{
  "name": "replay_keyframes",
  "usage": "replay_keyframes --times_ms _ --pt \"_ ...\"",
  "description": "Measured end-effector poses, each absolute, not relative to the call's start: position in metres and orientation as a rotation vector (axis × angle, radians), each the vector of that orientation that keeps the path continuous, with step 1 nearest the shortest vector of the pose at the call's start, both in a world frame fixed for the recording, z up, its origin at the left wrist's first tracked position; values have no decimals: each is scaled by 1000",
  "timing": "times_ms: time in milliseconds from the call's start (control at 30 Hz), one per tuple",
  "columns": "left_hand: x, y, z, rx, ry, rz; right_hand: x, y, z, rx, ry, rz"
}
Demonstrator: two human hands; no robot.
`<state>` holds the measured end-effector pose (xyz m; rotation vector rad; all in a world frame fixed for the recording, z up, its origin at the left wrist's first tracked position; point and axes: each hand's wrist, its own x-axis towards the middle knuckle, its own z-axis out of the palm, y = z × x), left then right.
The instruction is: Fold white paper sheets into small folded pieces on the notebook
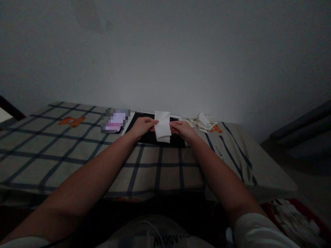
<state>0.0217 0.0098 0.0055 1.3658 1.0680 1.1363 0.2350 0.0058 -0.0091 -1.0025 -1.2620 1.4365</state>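
Note:
A folded sheet of white paper (162, 125) is held up above a flat black board (144, 138). My left hand (143, 126) pinches its left edge between thumb and fingers. On the opposite edge, my right hand (183, 128) is closed in the same kind of pinch. The paper's lower end shows a loose, slightly curled flap. Just beyond my right hand lies a loose heap of folded white paper pieces (204, 122). Some of the board is hidden by my hands and the paper.
A phone with a lit, blurred screen (116, 120) lies left of the board. Under everything spreads a checked cloth (90, 151) with orange bear prints. A pale wall (165, 62) rises right behind. At the lower right is a red container (294, 220) with whitish contents.

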Motion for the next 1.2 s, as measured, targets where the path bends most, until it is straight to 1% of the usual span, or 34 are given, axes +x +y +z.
replay_keyframes --times_ms 167,333,433,733,967,1200 --pt "23 12 3 1303 1043 1129 234 7 -13 -1022 -1249 1408" --pt "21 13 1 1246 961 958 234 7 -10 -1035 -1223 1315" --pt "20 12 3 1260 956 918 235 6 -8 -1043 -1231 1290" --pt "23 10 6 1289 1025 1006 234 5 -5 -1021 -1187 1334" --pt "23 9 7 1309 1069 1047 236 6 -9 -1007 -1245 1428" --pt "23 11 3 1279 1028 1055 237 8 -12 -1040 -1254 1415"
